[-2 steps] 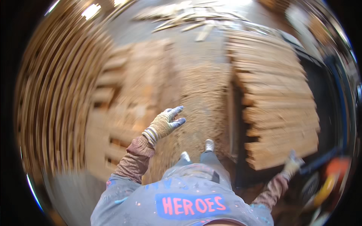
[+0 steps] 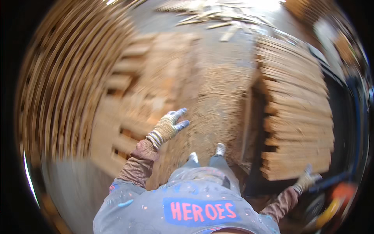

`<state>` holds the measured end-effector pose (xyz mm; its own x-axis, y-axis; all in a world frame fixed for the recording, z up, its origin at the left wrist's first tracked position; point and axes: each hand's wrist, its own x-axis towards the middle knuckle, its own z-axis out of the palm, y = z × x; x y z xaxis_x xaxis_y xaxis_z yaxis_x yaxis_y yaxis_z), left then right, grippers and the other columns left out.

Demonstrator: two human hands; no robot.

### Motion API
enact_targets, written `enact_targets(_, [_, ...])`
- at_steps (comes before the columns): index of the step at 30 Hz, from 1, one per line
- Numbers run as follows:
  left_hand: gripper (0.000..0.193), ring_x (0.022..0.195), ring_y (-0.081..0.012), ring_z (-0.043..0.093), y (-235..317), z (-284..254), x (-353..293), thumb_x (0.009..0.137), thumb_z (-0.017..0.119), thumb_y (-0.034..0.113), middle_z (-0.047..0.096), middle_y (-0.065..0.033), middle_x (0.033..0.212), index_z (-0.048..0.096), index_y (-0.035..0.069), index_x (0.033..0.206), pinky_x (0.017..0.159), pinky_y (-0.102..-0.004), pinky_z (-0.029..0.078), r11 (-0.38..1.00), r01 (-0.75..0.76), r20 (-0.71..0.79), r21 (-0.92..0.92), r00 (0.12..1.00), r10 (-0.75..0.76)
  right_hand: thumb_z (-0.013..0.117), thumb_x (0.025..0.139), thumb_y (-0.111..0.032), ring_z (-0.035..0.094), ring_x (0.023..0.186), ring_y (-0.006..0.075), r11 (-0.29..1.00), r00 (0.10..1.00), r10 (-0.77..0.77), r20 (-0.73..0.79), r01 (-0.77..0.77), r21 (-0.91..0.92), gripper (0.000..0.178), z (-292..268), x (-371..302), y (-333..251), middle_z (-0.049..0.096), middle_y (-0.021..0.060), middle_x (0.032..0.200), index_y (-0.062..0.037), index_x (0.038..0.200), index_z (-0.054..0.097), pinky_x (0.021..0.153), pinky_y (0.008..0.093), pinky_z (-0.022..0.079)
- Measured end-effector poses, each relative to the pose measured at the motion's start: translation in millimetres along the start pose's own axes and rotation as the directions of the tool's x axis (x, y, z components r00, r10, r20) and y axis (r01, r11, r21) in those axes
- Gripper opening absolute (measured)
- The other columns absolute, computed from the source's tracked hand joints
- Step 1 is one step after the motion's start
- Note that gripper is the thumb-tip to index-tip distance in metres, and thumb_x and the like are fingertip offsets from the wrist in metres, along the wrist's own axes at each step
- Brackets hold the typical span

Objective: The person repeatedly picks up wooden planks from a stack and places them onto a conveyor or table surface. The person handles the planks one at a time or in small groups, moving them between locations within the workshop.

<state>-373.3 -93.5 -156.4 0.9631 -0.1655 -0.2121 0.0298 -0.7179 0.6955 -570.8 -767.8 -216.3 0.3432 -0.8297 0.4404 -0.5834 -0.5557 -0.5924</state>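
My left hand (image 2: pixel 166 126), in a pale knitted glove with grey-blue fingertips, hangs in the air over the walkway between two lots of timber. Its fingers are stretched out, the thumb stands apart, and nothing is in it. My right hand (image 2: pixel 307 180), gloved alike, is low on the right beside the near end of a stack of wooden boards (image 2: pixel 298 117). Its fingers look spread; whether they touch the boards I cannot tell. Left of my left hand lies a low pile of pallet-like wood (image 2: pixel 159 78), blurred by motion.
Tall stacked slats (image 2: pixel 58 93) line the left side. Wood chips cover the floor (image 2: pixel 218 93) ahead of my feet. Loose sticks (image 2: pixel 226 19) lie scattered farther off. A dark frame (image 2: pixel 343 117) borders the board stack, with a red and yellow object (image 2: pixel 335 202) near my right hand.
The view has swung left, so the board stack and the loose sticks sit farther right in the picture. Both hands keep nearly the same pose.
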Motion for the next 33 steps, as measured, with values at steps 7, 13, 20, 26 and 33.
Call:
enact_targets(7, [0.076, 0.131, -0.0323, 0.055, -286.8, -34.1, -286.2, 0.087, 0.080, 0.024, 0.054, -0.0261, 0.144, 0.046, -0.001, 0.150, 0.110, -0.0405, 0.046, 0.691, 0.510, -0.730, -0.512, 0.166, -0.663, 0.070, 0.096, -0.010, 0.062, 0.112, 0.0252, 0.659, 0.327, -0.751, 0.574, 0.310, 0.685, 0.050, 116.4, -179.8, -356.2, 0.059, 0.0169, 0.133, 0.0020, 0.142, 0.053, 0.092, 0.0343, 0.054])
enact_targets(13, [0.094, 0.134, -0.0347, 0.052, -313.5, 46.1, -345.9, 0.086, 0.081, 0.041, 0.052, -0.0228, 0.149, 0.035, -0.002, 0.155, 0.113, -0.0417, 0.041, 0.421, 0.306, -0.488, -0.854, -0.193, -0.851, 0.084, 0.076, -0.050, 0.046, 0.139, 0.0439, 0.051, -0.469, -0.808, 0.357, 0.548, 0.835, 0.108, 159.9, -493.3, -512.9, 0.048, 0.0240, 0.152, -0.0076, 0.159, 0.030, 0.114, 0.0516, 0.040])
enact_targets(20, [0.028, 0.080, -0.0108, 0.058, -281.0, 58.5, -348.3, 0.098, 0.074, 0.027, 0.066, 0.0040, 0.089, 0.068, 0.005, 0.113, 0.073, -0.0262, 0.050, 0.431, -0.186, -0.417, -0.883, -0.110, -0.902, 0.082, 0.074, -0.048, 0.056, 0.130, 0.0403, 0.149, -0.498, -0.479, 0.723, 0.766, 0.626, 0.115, 138.7, -567.3, -557.5, 0.055, 0.0219, 0.144, -0.0177, 0.165, 0.019, 0.107, 0.0510, 0.045])
enact_targets(26, [0.052, 0.105, -0.0140, 0.057, -213.4, 37.4, -312.2, 0.095, 0.076, 0.035, 0.064, -0.0019, 0.119, 0.062, 0.001, 0.131, 0.094, -0.0309, 0.048, 0.424, -0.278, -0.408, -0.862, -0.118, -0.905, 0.087, 0.078, -0.034, 0.058, 0.129, 0.0368, 0.656, -0.644, -0.602, 0.472, -0.061, 0.753, 0.108, 99.1, -547.2, -495.7, 0.058, 0.0275, 0.137, -0.0054, 0.161, 0.024, 0.109, 0.0440, 0.047])
enact_targets(33, [0.095, 0.123, -0.0214, 0.055, -241.4, 35.4, -277.2, 0.088, 0.082, 0.024, 0.055, -0.0138, 0.141, 0.025, -0.002, 0.160, 0.107, -0.0344, 0.045, 0.345, -0.252, -0.380, -0.904, 0.101, -0.920, 0.090, 0.076, -0.042, 0.059, 0.119, 0.0272, 0.692, -0.773, -0.446, 0.452, 0.022, 0.721, 0.093, 113.6, -651.1, -499.2, 0.064, 0.0181, 0.124, -0.0019, 0.146, 0.044, 0.103, 0.0424, 0.047])
